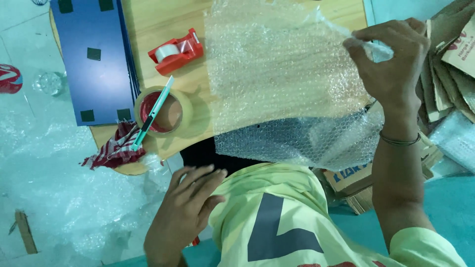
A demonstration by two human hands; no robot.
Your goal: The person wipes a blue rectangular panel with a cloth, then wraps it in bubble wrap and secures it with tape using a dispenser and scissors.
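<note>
While pinching the top corner of the bubble wrap [282, 74] between thumb and fingers, right hand [391, 59] up over the wooden table [158, 24], sheet hanging across the tabletop down toward the lap. Left hand [185, 202] low, fingers loosely spread and holding nothing, just below the sheet's lower edge. Beside the sheet: red tape dispenser [178, 49], tape roll [163, 112] with a green cutter [153, 113] across it, blue panel [91, 54], checked cloth [116, 148].

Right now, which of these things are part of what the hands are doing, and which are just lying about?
In hand:
right hand pinching the bubble wrap sheet
left hand resting low, near the sheet's lower edge

Lying about:
red tape dispenser
tape roll
green cutter
blue panel
checked cloth
cardboard stack
</note>
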